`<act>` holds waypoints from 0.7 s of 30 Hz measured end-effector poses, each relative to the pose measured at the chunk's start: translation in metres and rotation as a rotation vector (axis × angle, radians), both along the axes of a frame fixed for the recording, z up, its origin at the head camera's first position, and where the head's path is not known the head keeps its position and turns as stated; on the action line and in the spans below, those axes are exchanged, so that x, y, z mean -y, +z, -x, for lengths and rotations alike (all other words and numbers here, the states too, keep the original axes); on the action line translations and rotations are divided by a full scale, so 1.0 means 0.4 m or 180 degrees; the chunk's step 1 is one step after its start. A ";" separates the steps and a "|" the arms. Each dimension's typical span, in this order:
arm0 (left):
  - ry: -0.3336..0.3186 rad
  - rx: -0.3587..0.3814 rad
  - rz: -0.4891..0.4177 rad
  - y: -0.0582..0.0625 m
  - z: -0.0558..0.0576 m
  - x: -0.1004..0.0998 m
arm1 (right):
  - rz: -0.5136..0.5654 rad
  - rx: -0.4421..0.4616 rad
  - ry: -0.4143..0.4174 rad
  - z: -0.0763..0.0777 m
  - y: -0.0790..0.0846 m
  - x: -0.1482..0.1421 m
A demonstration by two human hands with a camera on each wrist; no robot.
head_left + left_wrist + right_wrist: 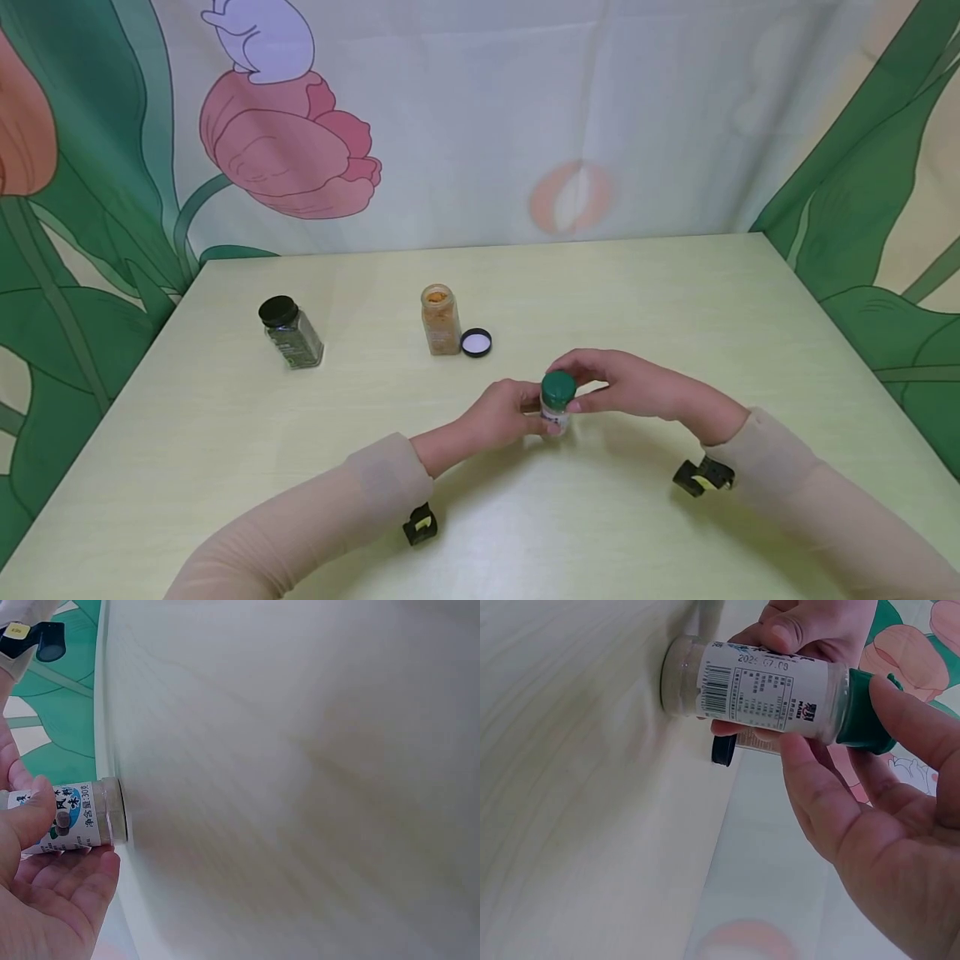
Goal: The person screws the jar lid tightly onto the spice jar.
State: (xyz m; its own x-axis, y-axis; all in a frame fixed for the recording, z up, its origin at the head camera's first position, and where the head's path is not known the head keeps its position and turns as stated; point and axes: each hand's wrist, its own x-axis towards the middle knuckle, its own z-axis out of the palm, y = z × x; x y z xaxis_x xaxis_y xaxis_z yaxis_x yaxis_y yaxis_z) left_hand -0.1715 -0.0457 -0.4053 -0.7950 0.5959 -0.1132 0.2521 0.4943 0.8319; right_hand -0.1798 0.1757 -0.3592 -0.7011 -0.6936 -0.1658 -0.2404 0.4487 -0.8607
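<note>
A small clear spice jar (556, 418) with a white printed label and a green cap (558, 386) stands upright on the table. My left hand (504, 414) holds the jar's labelled body from the left, thumb on the near side. From the right, my right hand (626, 385) pinches the green cap. In the right wrist view, that thumb lies on the cap (864, 712), while the barcode side of the jar (761, 686) faces the camera. The left wrist view has the jar (75, 814) between thumb and fingers, its base by the tabletop; the cap is out of that frame.
An uncapped glass jar of orange-brown powder (441, 325) stands behind the hands, with a black lid (476, 342) lying upside down beside it. Farther left is a black-capped jar of green herbs (294, 335). A printed curtain (465, 125) hangs behind the pale table (225, 433).
</note>
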 end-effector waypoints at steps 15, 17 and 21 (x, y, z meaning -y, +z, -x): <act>0.0040 0.0055 0.0052 0.006 -0.002 -0.004 | 0.0006 0.0030 -0.0068 -0.002 -0.009 -0.002; 0.0045 0.0033 0.0047 0.005 -0.001 -0.004 | -0.0002 0.0017 -0.0002 0.001 -0.007 -0.004; 0.0053 0.0008 0.0040 0.003 -0.001 -0.005 | -0.0039 -0.0003 0.0072 0.006 -0.001 -0.004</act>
State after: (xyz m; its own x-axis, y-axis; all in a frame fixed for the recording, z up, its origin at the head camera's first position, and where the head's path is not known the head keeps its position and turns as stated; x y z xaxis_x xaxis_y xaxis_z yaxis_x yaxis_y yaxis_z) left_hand -0.1710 -0.0439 -0.4041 -0.8045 0.5813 -0.1224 0.2418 0.5087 0.8263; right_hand -0.1823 0.1774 -0.3598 -0.6853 -0.7072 -0.1737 -0.2514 0.4536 -0.8550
